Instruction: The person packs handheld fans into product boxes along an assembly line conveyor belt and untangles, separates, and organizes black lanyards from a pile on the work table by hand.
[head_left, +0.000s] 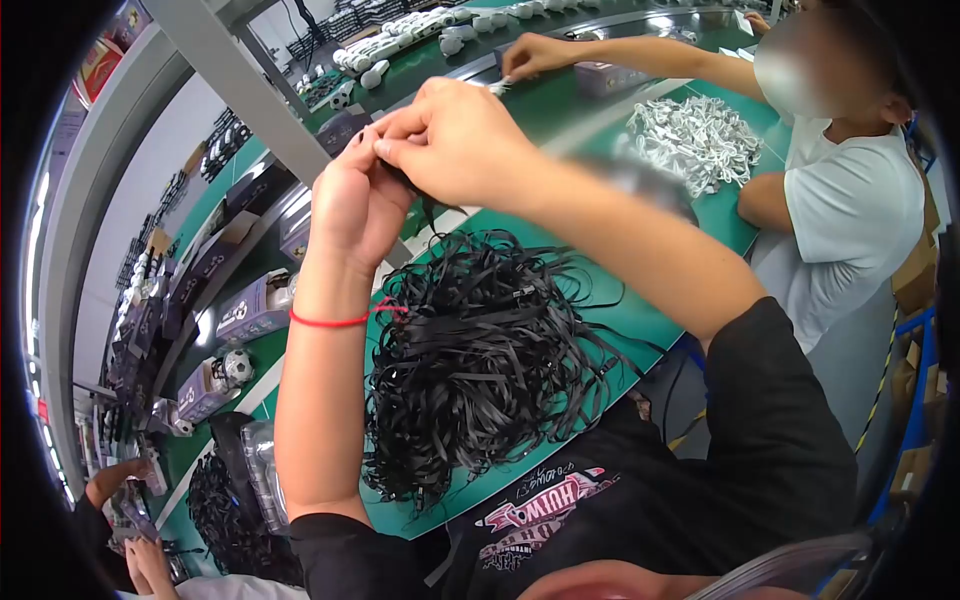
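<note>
My left hand [350,205], with a red string bracelet [330,320] on its wrist, is raised above the table with its fingertips closed. My right hand [460,140] meets it there, thumb and fingers pinched against the left fingertips. Between the hands a black strap [432,208] shows in part, hanging below the right palm; the rest is hidden by the fingers. Below lies a large tangled heap of flat black straps [470,370], some with small buckles or clips, on the green tabletop [435,515].
A grey metal post [245,85] rises left of my hands. Boxes with a football picture [250,312] line the conveyor at left. Across the table, a co-worker in a white shirt [850,210] reaches over beside a heap of white cords [695,140]. Another person's hands [145,565] are at lower left.
</note>
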